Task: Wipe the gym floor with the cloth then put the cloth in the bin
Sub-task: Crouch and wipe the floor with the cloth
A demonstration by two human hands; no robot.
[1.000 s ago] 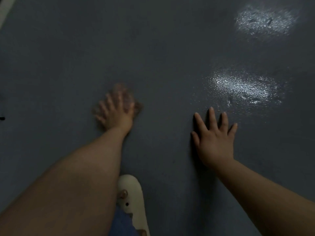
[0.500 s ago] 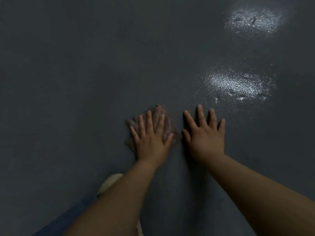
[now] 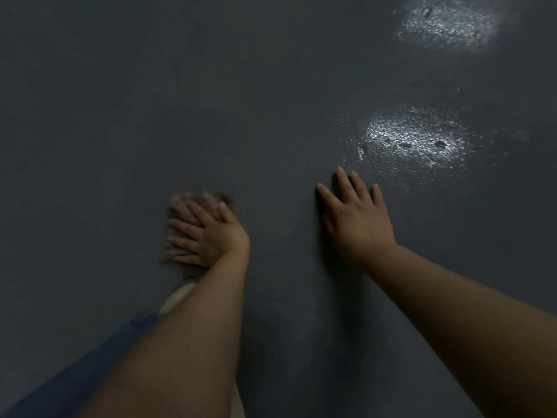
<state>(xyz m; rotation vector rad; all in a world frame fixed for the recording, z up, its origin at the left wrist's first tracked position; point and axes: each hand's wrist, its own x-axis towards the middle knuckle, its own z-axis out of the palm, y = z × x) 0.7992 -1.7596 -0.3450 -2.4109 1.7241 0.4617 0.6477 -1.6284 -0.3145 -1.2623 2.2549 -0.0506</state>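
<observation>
The fingers of the left hand [image 3: 211,236] lie straight and a little fanned, pointing toward the left, flat on top of a brownish cloth [image 3: 196,206] that is spread on the dark grey gym floor [image 3: 150,101]; the thumb points up along the cloth's right edge. The cloth shows past the fingertips at the top and left, blurred, so its weave and exact outline cannot be made out. The right hand [image 3: 357,224] is well apart from the cloth, its palm down on the bare floor with the fingers straight and slightly spread, holding nothing. Both bare forearms run back to the bottom of the picture. Beneath the left forearm a pale, cream-coloured shoe [image 3: 177,297] peeks out just below the cloth, and beside it a stretch of blue denim leg [image 3: 90,366] reaches the lower left corner. Beyond the right hand's fingertips a bright, speckled light reflection [image 3: 413,140] lies on the floor, and a second bright patch [image 3: 449,22] shines near the top right corner.
</observation>
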